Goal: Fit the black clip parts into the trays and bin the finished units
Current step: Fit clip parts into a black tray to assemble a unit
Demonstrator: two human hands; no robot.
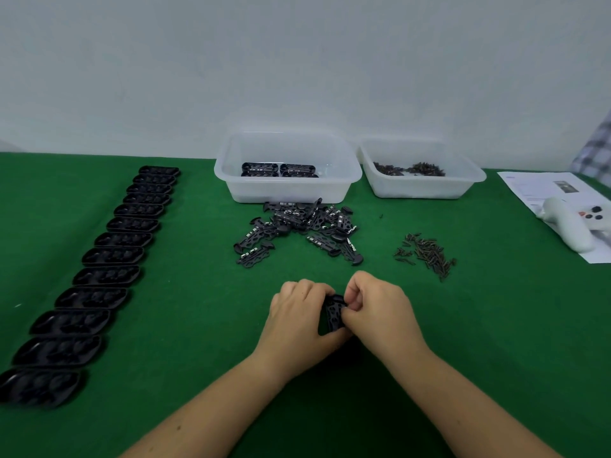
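Both hands meet low in the middle of the green worktop point(463, 325). Between them is one black clip part point(334, 314). The left hand point(297, 320) curls around its left side, and its thumb comes in under the near end. The right hand point(377, 309) pinches the part's right edge with bent fingers. So both hands are closed on the same part. The hands hide most of it; only a narrow black strip shows. That strip runs long-ways away from the person, with a rounded end pointing toward the far bins. I cannot tell if a tray sits under it.

Just past the hands lies a loose heap of clip parts point(297, 231), pointing every which way. To the right of the heap is a small pile of dark screws point(426, 254).

Behind the heap, near the wall, stands a clear bin point(287, 190) with a few finished units point(279, 170) lying side by side inside, their long sides going left to right. Just beside it on the right is a second clear bin point(420, 190) holding more small dark bits.

On the left, a row of black trays point(99, 276) runs from the near edge toward the wall. Each tray lies long-ways across the row.

At the far right, a white tool point(568, 226) rests on a sheet of paper point(529, 186).
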